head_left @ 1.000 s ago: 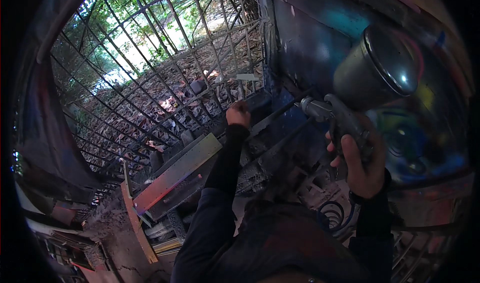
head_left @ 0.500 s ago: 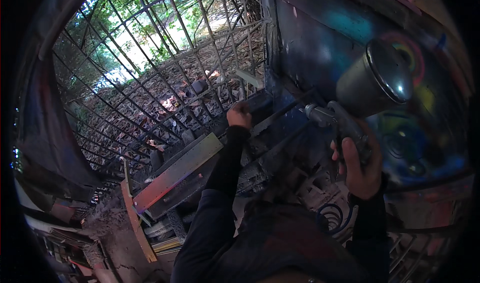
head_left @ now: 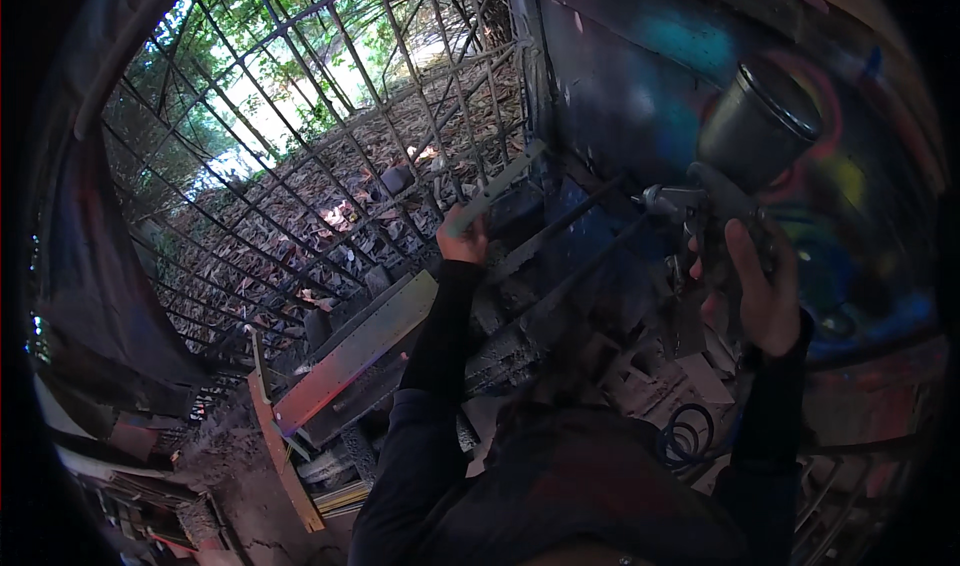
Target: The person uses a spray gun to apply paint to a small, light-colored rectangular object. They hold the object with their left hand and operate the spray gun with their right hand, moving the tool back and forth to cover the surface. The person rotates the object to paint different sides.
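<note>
My right hand (head_left: 768, 291) is wrapped round the grip of a spray gun (head_left: 715, 198). A grey metal cup (head_left: 752, 141) sits tilted on top of the gun, whose nozzle points left. In my left hand (head_left: 462, 246) I hold a thin, flat pale strip (head_left: 502, 184), with my fingers closed near its lower end. It slants up to the right, in front of the barred grille, and its material cannot be told. The nozzle and the strip are apart. Below my left hand lies a flat board (head_left: 355, 358), coloured from orange-red to yellowish.
A barred metal grille (head_left: 290, 156) stands ahead, with dry leaves behind it. On the right is a dark panel (head_left: 640, 96) spattered with coloured paint. A coiled dark hose (head_left: 685, 438) lies below my right hand. A narrow wooden piece (head_left: 285, 456) stands at the lower left.
My left hand has turned and shifted slightly left, and the strip now shows at greater length. The spray gun has moved a little right, its cup tilting differently.
</note>
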`<state>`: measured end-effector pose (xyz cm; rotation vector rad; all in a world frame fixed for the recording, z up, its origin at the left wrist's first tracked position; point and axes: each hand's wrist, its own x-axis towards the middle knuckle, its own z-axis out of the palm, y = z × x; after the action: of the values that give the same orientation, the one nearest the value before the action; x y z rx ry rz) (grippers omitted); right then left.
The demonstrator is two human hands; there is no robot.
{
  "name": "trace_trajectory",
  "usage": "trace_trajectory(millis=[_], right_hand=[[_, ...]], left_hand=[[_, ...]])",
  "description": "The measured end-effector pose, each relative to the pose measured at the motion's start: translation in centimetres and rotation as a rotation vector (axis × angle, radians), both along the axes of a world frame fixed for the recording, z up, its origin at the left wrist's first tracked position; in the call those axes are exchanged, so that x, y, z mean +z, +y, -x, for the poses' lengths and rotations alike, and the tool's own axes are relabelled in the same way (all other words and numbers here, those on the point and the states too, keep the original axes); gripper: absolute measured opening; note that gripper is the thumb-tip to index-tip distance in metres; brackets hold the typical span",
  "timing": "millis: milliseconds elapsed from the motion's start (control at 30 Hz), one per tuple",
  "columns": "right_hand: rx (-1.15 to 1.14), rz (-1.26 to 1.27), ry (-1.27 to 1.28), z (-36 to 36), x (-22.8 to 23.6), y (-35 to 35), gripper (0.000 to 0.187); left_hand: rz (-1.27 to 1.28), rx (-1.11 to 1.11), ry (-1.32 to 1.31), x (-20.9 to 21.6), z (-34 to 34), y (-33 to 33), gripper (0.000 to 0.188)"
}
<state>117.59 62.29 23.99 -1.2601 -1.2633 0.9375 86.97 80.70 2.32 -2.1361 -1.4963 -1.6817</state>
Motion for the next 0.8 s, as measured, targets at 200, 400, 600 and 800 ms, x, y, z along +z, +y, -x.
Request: trace_trajectory(millis=[200,400,600,800], right_hand=[[0.017,-0.031,-0.029,-0.4,1.7,2.0,0.034],[0.019,-0.056,-0.024,0.9,3.6,2.6,0.033],[0.048,-0.101,-0.066,2.0,3.8,2.5,0.03],[0.066,-0.036,-0.04,2.0,4.2,1.9,0.028]], left_hand=[[0.011,-0.023,-0.013,-0.1,-0.2,-0.6,0.016],[-0.01,-0.032,-0.002,-0.4,-0.3,-0.3,0.016],[0.004,-0.007,-0.013,-1.1,-0.2,0.0,0.011],[0.001,-0.011,-0.012,-1.6,0.0,0.5,0.012]])
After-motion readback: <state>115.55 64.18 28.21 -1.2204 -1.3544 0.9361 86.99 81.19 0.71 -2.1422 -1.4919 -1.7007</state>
